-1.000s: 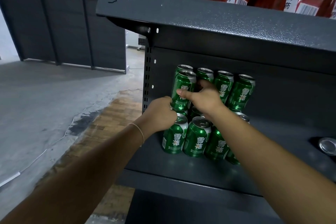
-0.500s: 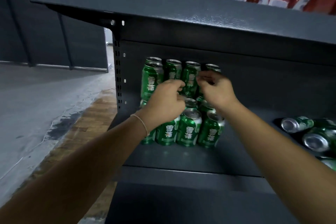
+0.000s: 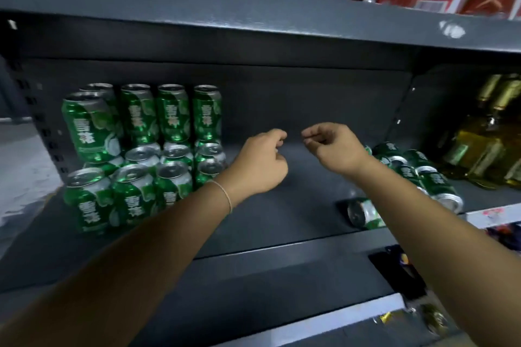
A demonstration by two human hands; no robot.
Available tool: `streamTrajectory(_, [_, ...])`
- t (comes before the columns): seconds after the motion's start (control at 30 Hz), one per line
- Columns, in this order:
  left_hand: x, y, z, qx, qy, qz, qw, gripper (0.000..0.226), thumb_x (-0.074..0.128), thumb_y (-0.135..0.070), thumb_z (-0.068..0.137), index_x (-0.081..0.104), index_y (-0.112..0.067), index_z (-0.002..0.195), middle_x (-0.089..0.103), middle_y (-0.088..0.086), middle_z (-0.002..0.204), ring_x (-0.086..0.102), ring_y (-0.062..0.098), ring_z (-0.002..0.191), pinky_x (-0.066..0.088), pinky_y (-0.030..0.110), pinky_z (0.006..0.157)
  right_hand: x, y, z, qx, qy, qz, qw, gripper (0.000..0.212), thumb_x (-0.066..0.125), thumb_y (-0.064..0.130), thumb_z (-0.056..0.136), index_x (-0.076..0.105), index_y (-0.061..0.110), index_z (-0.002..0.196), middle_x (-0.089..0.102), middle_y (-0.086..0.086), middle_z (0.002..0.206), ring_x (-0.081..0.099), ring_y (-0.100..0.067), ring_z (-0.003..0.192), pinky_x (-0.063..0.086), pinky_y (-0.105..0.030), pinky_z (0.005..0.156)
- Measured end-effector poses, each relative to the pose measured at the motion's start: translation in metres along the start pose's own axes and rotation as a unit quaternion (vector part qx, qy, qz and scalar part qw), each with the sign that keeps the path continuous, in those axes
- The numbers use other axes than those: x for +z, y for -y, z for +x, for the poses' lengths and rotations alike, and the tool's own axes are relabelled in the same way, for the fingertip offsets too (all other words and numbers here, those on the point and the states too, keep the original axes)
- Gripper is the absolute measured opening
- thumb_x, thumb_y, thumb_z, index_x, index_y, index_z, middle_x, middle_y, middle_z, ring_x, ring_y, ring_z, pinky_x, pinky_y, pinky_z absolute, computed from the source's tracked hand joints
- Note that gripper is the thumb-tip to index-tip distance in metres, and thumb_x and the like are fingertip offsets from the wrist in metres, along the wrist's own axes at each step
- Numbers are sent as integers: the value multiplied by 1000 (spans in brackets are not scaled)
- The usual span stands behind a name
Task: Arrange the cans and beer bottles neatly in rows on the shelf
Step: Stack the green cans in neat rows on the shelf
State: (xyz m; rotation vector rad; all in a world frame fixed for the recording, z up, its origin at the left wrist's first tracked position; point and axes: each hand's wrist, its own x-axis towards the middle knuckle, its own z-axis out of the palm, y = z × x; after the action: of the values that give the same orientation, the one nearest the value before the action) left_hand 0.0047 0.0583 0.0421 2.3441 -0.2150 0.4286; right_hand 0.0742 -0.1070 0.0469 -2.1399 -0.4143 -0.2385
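Cans (image 3: pixel 146 155) stacked left; two hands (image 3: pixel 260 162) empty.

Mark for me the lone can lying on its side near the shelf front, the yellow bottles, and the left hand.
lone can (image 3: pixel 365 213), head view, on its green side wall.
yellow bottles (image 3: pixel 476 146), head view, on a bottle's body.
left hand (image 3: pixel 260 162), head view, on its back.

Before you, the dark grey metal shelf (image 3: pixel 253 214) carries green beer cans stacked upright in two tiers (image 3: pixel 146 149) at its left end, more green cans lying on their sides (image 3: pixel 406 175) toward the right, and yellow-green glass bottles (image 3: pixel 479 149) standing at the far right.
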Motion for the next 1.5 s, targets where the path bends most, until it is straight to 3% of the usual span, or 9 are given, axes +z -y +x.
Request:
streamTrajectory(0.13, [43, -17, 11, -9, 40, 0, 999, 54, 45, -5, 85, 47, -13, 138, 55, 6, 134, 54, 20, 120, 44, 34, 103, -37, -40, -10, 18, 65, -67, 995, 15, 62, 5, 90, 68, 16, 98, 71, -10, 91, 66, -24, 84, 55, -44, 87])
streamTrajectory(0.3, [90, -34, 19, -31, 105, 4, 994, 53, 45, -6, 87, 43, -11, 140, 52, 8, 140, 51, 21, 125, 40, 29, 106, -78, -69, -24, 36, 181, -178, 967, 40, 65, 3, 86, 63, 10, 125, 66, 1, 113, 62, -11, 101, 46, -12, 80])
streamTrajectory(0.47, [123, -49, 23, -48, 146, 17, 988, 50, 49, -4, 85, 47, -7, 136, 54, 13, 136, 53, 27, 123, 41, 33, 104, -102, -88, -34, 54, 287, -268, 918, 66, 76, 23, 78, 52, 22, 139, 59, 6, 132, 58, -12, 118, 46, -22, 94])
streamTrajectory(0.57, [135, -53, 24, -66, 166, 27, 984, 48, 49, -4, 86, 49, -4, 134, 55, 14, 135, 53, 30, 122, 42, 33, 102, -104, -96, -36, 48, 329, -332, 883, 82, 77, 18, 73, 42, 25, 147, 51, 6, 140, 52, -15, 125, 44, -24, 96])
streamTrajectory(0.87, [140, -49, 20, -107, 191, 19, 976, 57, 46, -3, 87, 39, -7, 143, 48, 12, 143, 48, 24, 128, 38, 28, 107, -96, -112, -28, 33, 335, -384, 860, 81, 83, 24, 64, 49, 22, 138, 57, 1, 120, 58, -19, 103, 54, -34, 85])
streamTrajectory(1.07, [127, -46, 17, -107, 173, 13, 979, 54, 46, -3, 87, 42, -7, 141, 50, 12, 141, 50, 25, 127, 39, 31, 107, -83, -114, -22, 38, 254, -302, 918, 57, 87, 28, 63, 60, 20, 112, 63, 1, 100, 60, -19, 91, 52, -30, 76])
streamTrajectory(1.2, [108, -40, 19, -107, 128, 11, 986, 44, 44, -3, 80, 56, -7, 122, 62, 13, 123, 57, 30, 115, 47, 38, 99, -70, -106, -10, 84, 176, -96, 976, 62, 91, 29, 54, 65, 14, 108, 72, -3, 97, 70, -20, 89, 59, -36, 82])
streamTrajectory(1.37, [72, -30, 18, -107, 65, 27, 992, 56, 44, -4, 87, 35, -7, 143, 57, 7, 130, 51, 23, 121, 40, 25, 99, -42, -79, 4, 116, 134, 112, 978, 54, 92, 11, 56, 67, 2, 104, 75, -16, 97, 73, -31, 92, 57, -49, 88])
streamTrajectory(1.5, [39, -13, 17, -118, 26, 25, 992, 59, 44, -6, 88, 31, -7, 145, 49, 8, 143, 47, 21, 129, 40, 33, 106, -20, -49, 14, 110, 111, 191, 969, 47, 86, 0, 66, 66, -2, 109, 72, -20, 106, 71, -33, 98, 58, -46, 89])
